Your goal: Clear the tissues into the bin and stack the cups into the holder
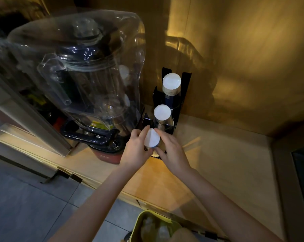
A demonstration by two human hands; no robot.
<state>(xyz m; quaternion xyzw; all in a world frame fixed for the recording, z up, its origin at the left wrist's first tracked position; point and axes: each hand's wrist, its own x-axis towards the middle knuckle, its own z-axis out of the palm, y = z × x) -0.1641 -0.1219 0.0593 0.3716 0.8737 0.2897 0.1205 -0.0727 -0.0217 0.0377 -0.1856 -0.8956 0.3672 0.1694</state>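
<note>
An upside-down paper cup (152, 138) with a white base sits over the front slot of the black cup holder (185, 88). My left hand (136, 147) grips its left side and my right hand (170, 151) grips its right side. Behind it, a stack of cups (162, 113) fills the middle slot and a taller stack (171, 83) fills the back slot. Below the counter, a yellow-green bin (139, 222) holds crumpled white tissues (162, 229).
A large blender (88, 75) under a clear plastic cover stands on the wooden counter (217, 163) just left of the holder. A wall closes the corner behind and to the right. Grey floor tiles (25, 206) lie at lower left.
</note>
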